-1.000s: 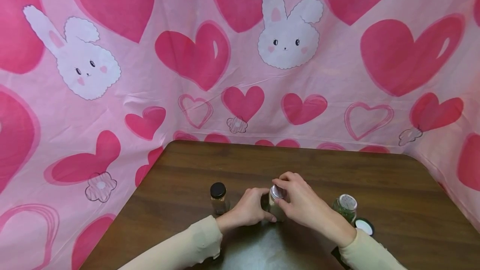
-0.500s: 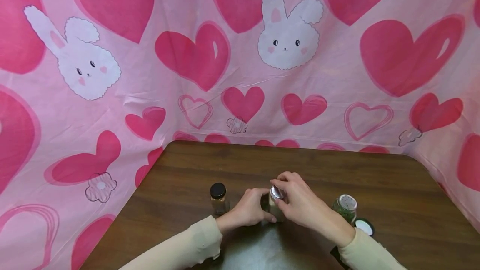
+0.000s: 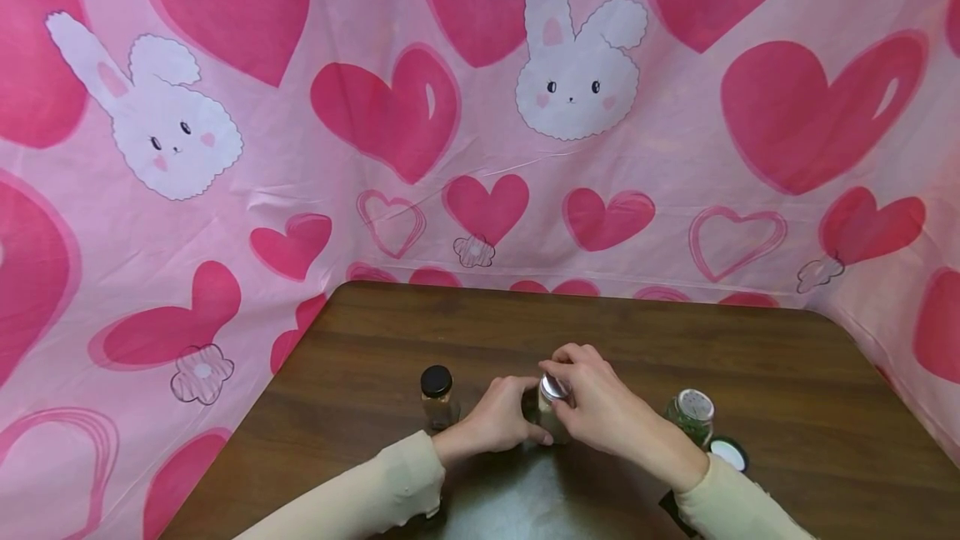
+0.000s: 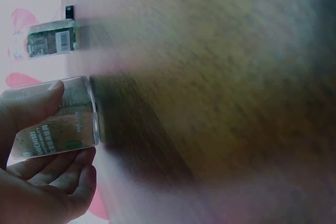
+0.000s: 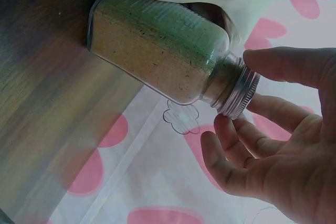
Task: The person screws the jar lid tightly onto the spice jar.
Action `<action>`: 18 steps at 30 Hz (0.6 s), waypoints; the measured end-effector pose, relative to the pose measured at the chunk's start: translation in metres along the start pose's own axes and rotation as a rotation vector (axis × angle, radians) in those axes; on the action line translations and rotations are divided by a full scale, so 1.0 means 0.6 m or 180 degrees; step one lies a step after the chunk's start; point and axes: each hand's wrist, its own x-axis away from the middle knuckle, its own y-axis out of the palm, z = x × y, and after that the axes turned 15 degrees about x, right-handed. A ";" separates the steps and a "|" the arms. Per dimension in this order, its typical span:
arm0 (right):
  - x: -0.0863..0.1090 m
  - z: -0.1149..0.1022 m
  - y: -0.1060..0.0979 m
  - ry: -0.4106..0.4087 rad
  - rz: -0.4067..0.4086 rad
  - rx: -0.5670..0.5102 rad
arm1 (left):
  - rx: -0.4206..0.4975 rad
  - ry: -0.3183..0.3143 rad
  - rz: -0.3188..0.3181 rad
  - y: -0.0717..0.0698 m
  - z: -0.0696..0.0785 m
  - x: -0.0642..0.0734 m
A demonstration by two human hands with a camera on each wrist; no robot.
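Observation:
Standing on the wooden table is a square clear spice jar (image 5: 152,45) of brownish powder, with a green label and a ridged silver lid (image 5: 240,93). My left hand (image 3: 495,415) grips the jar's body low down, thumb on the near side, fingers behind, as the left wrist view also shows. At the top, my right hand (image 3: 600,394) holds the silver lid between thumb and fingers. The lid sits on the jar's neck; its thread is not visible. In the head view the hands cover much of the jar.
Left of the hands stands a black-capped spice jar (image 3: 437,398). To the right is a jar of green herbs (image 3: 692,417) with a perforated top. Beside it lies an upturned black lid (image 3: 727,455), white inside. A dark object (image 3: 677,515) is partly under the right sleeve.
My right fingers have shifted slightly leftward around the lid's edge. The left hand and the jar have stayed in place.

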 end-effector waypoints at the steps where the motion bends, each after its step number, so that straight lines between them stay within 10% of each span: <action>1: 0.000 0.000 0.000 0.0006 -0.0011 -0.0001 | -0.0008 -0.0004 0.0002 0.000 0.000 0.000; 18: 0.000 0.008 -0.002 0.0081 -0.0140 -0.0253 | -0.0140 -0.0032 0.0037 0.002 -0.001 0.000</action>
